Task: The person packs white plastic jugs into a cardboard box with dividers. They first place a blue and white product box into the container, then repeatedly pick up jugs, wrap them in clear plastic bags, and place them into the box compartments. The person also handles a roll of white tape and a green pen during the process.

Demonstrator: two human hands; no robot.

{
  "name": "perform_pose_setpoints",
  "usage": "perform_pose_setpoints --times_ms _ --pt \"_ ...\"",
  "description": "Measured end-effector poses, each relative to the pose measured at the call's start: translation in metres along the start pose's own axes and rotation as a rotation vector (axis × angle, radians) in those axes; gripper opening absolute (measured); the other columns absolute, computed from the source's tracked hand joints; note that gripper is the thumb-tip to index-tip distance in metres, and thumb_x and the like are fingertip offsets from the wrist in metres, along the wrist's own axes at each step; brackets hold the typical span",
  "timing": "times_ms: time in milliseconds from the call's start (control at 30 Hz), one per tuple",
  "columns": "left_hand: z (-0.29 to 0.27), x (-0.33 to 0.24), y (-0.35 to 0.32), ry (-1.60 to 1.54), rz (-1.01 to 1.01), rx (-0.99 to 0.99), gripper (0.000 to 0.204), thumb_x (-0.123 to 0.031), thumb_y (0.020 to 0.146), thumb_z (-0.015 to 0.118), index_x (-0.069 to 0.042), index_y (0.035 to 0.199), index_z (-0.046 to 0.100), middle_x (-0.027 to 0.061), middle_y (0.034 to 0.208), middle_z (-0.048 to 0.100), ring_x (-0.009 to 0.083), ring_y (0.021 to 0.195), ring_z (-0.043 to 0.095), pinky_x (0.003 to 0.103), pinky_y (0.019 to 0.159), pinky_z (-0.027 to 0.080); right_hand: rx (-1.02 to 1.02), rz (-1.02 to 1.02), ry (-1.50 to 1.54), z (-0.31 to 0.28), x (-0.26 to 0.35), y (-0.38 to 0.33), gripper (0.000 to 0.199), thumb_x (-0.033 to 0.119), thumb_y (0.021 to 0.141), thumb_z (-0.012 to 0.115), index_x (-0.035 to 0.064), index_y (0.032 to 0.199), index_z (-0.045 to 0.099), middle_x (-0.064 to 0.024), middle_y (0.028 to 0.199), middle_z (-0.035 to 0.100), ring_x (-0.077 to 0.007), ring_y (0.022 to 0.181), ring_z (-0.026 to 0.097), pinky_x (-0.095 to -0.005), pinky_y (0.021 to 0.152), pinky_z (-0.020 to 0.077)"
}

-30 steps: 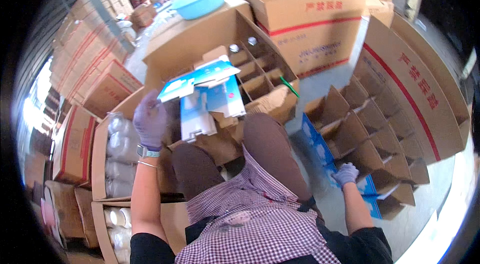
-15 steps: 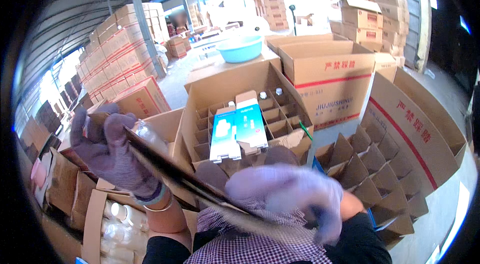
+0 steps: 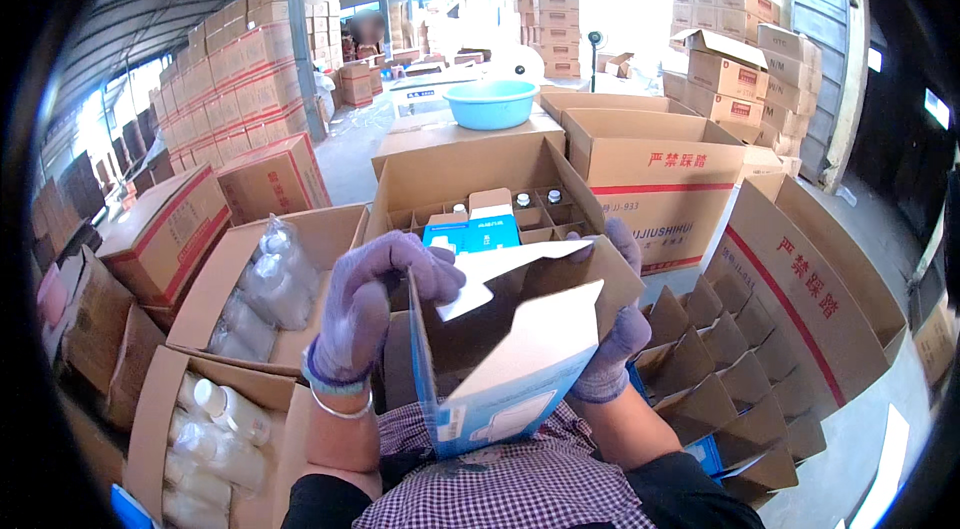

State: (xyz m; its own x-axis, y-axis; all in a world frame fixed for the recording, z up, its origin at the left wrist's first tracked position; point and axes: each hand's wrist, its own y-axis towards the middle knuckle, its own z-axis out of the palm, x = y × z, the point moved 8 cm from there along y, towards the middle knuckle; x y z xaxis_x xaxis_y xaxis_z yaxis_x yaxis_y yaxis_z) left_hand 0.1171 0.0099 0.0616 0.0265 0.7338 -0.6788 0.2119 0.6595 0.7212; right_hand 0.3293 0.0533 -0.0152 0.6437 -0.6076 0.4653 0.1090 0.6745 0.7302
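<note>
A blue-and-white folding carton (image 3: 530, 399) stands squared out in front of my chest, its open top tilted up and its flaps spread. My gloved left hand (image 3: 375, 294) is closed over its left edge, thumb and fingers near a white flap. On the other side my gloved right hand (image 3: 617, 339) grips the right wall, partly hidden behind it. Just beyond lies another blue carton (image 3: 490, 233), on top of a large box with cardboard dividers (image 3: 455, 165). A few white bottle caps (image 3: 523, 200) show between those dividers.
To the left are a box of wrapped clear bottles (image 3: 275, 274) and a box of white-capped bottles (image 3: 235, 414). A divider grid (image 3: 725, 349) and tall open cartons (image 3: 790, 269) stand right. A blue basin (image 3: 490, 106) sits beyond; stacked boxes (image 3: 235, 69) rise behind.
The flattened, dark-looking carton in my left hand is now opened out into a box. My left hand has moved right and lower; my right hand has come up onto the carton's right side.
</note>
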Motion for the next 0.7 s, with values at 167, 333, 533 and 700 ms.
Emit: perform_pose_setpoints --times_ms 167,333,533,700 --pt "-0.018 0.021 0.007 -0.002 -0.183 0.130 0.061 -0.065 0.089 0.064 -0.004 0.091 0.061 0.0071 0.079 0.066 0.0171 0.078 0.065 0.036 0.084 0.053 0.006 0.011 -0.078 0.002 -0.001 -0.001 0.085 0.061 0.090 0.055 0.0095 0.152 0.028 -0.0178 0.132 0.051 -0.0313 0.122 0.055 -0.0446 0.102 0.0526" --pt "-0.009 0.039 0.026 0.749 -0.417 0.152 0.032 -0.019 0.088 0.067 -0.008 0.116 0.056 0.0102 0.080 0.064 0.0191 0.070 0.063 0.032 0.071 0.051 0.113 0.044 -0.679 0.019 -0.002 -0.001 0.097 0.057 0.086 0.066 0.0065 0.155 0.021 -0.0206 0.140 0.046 -0.0310 0.127 0.053 -0.0441 0.108 0.0446" --pt "0.000 0.042 0.029 0.549 -0.056 0.176 0.033 -0.005 0.090 0.063 -0.004 0.122 0.054 0.0165 0.111 0.060 0.0271 0.102 0.065 0.039 0.092 0.052 0.576 0.031 -1.139 0.052 0.000 0.003 0.114 0.069 0.065 0.081 0.0084 0.152 0.039 -0.0205 0.139 0.044 -0.0330 0.118 0.056 -0.0443 0.098 0.0503" --pt "-0.035 0.059 0.003 0.157 0.034 -0.500 0.032 0.006 0.091 0.054 -0.001 0.123 0.056 0.0110 0.120 0.059 0.0191 0.113 0.060 0.035 0.102 0.047 0.748 -0.169 -1.503 0.058 0.001 0.011 0.089 0.073 0.057 0.081 0.0181 0.127 0.070 -0.0149 0.123 0.064 -0.0347 0.116 0.057 -0.0501 0.106 0.0417"
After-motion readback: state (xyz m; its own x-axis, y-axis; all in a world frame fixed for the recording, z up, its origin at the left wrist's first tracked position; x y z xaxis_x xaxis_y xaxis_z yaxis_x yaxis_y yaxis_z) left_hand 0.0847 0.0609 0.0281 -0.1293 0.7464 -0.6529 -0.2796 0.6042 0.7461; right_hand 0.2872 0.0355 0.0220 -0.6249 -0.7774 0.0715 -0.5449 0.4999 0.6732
